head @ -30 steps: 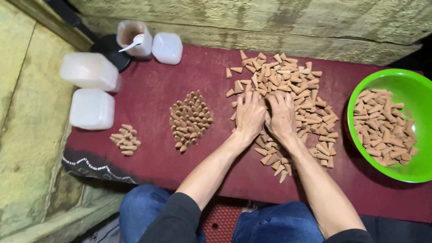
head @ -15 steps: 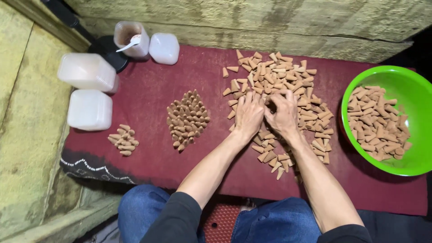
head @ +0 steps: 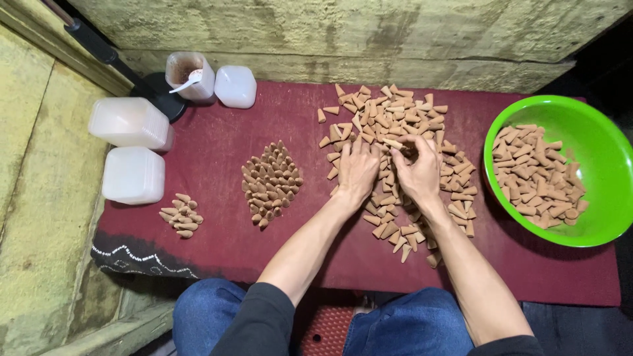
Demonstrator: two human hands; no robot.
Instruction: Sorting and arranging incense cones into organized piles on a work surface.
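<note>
Looking down, we see our left hand (head: 357,173) pressed flat, fingers spread, on loose tan cones (head: 395,125) scattered over the red cloth (head: 224,151), steadying them while our right hand (head: 417,173) pinches one cone.

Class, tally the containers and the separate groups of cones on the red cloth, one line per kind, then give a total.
Green plastic bowl: 1
White lidded plastic boxes: 3
Clear plastic cup with a white spoon: 1
Groups of tan clay-coloured cones lying on the cloth: 3
Total: 8
</note>
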